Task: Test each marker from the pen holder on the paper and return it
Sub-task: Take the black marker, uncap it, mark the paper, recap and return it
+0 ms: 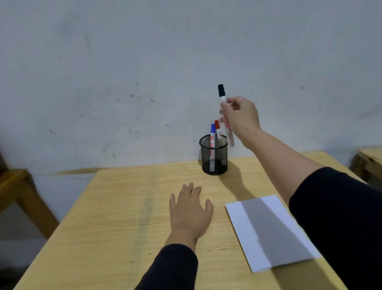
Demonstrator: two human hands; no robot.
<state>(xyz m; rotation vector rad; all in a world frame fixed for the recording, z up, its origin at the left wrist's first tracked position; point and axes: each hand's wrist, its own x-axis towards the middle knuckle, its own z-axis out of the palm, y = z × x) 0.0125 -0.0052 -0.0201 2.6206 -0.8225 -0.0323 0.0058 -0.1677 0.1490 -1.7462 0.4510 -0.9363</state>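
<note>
Above the black mesh pen holder (214, 154), at the far edge of the wooden table (127, 218), our right hand (241, 115) grips a black-capped marker (224, 110). We pinch its white barrel between thumb and fingers, the remaining fingers curled in around it. The marker stands nearly upright, cap at the top, its lower end tilted a little to the right and blurred just beside the holder's rim; we cannot tell whether that end touches the rim or hangs clear of it.

Inside the holder stand two more markers, a blue-capped marker (212, 143) on the left and a red-capped marker (217, 129) just behind it, both caps up and leaning slightly.

Our left hand (189, 211) is palm down over the middle of the table, fingers spread loosely and holding nothing; whether it rests on the wood or hovers just above it, we cannot tell.

To its right lies the white paper (249, 236), flat on the table and angled, well apart from the holder. The shadow of our right forearm falls across the sheet, and our dark sleeve (351, 219) covers its right edge. Behind the table rises a scuffed pale wall (133, 58).
</note>
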